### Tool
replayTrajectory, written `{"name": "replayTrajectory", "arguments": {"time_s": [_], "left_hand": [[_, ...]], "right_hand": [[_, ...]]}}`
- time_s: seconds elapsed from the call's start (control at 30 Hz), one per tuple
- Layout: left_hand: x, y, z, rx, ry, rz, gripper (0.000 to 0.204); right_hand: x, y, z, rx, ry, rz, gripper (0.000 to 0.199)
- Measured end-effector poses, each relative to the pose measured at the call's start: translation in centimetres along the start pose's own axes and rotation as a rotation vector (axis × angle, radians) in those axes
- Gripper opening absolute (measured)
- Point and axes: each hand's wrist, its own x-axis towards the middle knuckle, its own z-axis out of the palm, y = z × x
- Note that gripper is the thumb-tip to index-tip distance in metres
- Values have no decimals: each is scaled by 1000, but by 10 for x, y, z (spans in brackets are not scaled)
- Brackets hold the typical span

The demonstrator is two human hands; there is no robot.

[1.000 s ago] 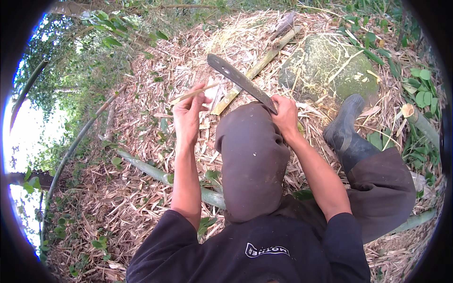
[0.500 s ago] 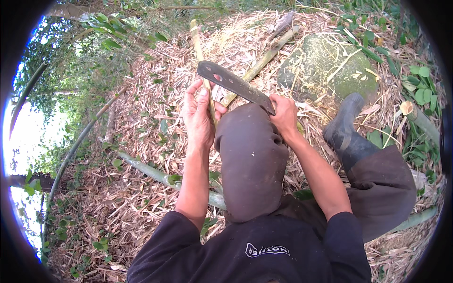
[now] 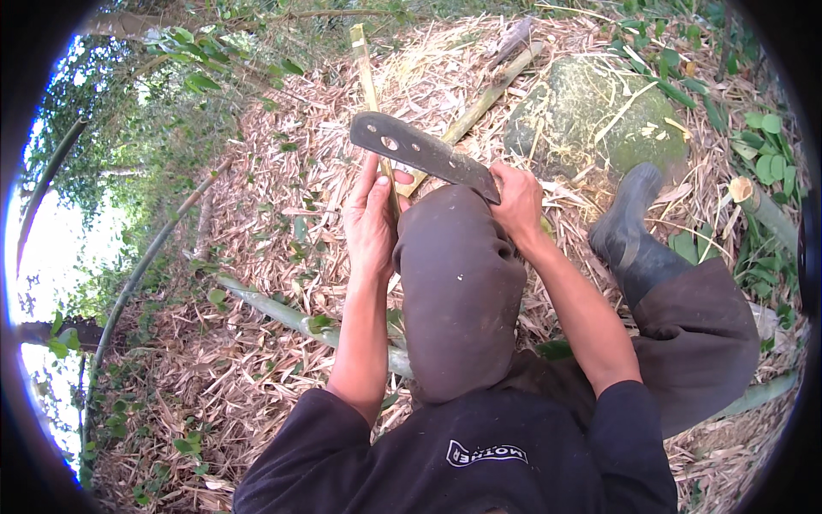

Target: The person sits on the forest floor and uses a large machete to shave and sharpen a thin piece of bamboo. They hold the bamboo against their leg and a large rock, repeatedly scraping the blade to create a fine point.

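Observation:
A narrow pale bamboo strip (image 3: pixel 366 73) points away from me beside my raised knee. My left hand (image 3: pixel 372 227) holds its near end, the thumb along it and the fingers partly hidden behind. Across the strip lies the dark blade of a machete (image 3: pixel 428 154), with several holes near its broad end; I cannot tell whether the edge touches. My right hand (image 3: pixel 517 204) is closed at the machete's other end, beside the knee, and hides the handle.
Beyond my right hand sits a mossy boulder (image 3: pixel 591 120) littered with shavings. A bamboo piece (image 3: pixel 492 96) lies left of it. A green bamboo pole (image 3: pixel 291 315) runs behind my left forearm. A cut pole end (image 3: pixel 741 190) is at right, past my rubber boot (image 3: pixel 629 231). Dry leaves cover the ground.
The bamboo strip and my left hand have shifted slightly right, and the strip reaches a little farther away. The machete's broad end has moved slightly left, its face tilted to show more holes.

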Motion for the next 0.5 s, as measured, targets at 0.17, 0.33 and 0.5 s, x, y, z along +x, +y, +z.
{"name": "replayTrajectory", "arguments": {"time_s": [0.17, 0.33, 0.5], "left_hand": [[14, -5, 21, -47, 159, -89, 31], [23, -16, 21, -203, 204, -171, 29], [31, -26, -1, 19, -96, -106, 39]], "right_hand": [[6, -2, -12, -64, 119, -140, 49], [24, 9, -22, -173, 152, -281, 46], [33, 15, -26, -210, 129, -366, 43]]}}
